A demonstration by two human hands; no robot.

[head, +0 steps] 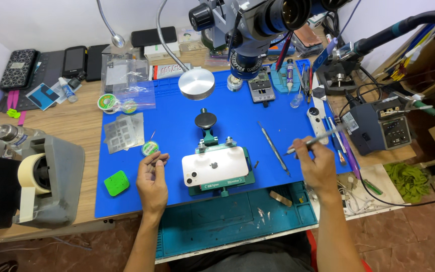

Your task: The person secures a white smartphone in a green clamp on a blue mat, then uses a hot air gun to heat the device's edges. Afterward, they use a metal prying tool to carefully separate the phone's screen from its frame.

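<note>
- A white phone [214,166] lies back-up in a green clamp [221,184] near the front edge of the blue mat [177,126], between the person's two hands.
- The clamp's black round knob [205,120] sticks out behind the phone, toward the microscope [258,25] that hangs over the far side of the mat.
- The right hand [317,166] is just right of the phone, closed round a thin metal tool [314,141]; the tool's tip points left, above the mat and apart from the phone.
- The left hand [152,180] rests on the mat just left of the phone, fingers curled with the tips pinched together; whether it holds something small I cannot tell.
- A small green-labelled wire spool [150,148] sits just beyond the left fingertips.
- A bright green block [116,183] lies to the left of that hand, near the mat's corner.
- A long thin metal pick [274,148] lies loose on the mat between the phone and the right hand.
- Metal stencil plates [123,132] lie farther back on the left of the mat.
- A teal tray [232,216] runs along the front of the bench, below the clamp.
- A tape dispenser [41,181] stands at the far left, and a dark soldering station [381,130] at the far right.
</note>
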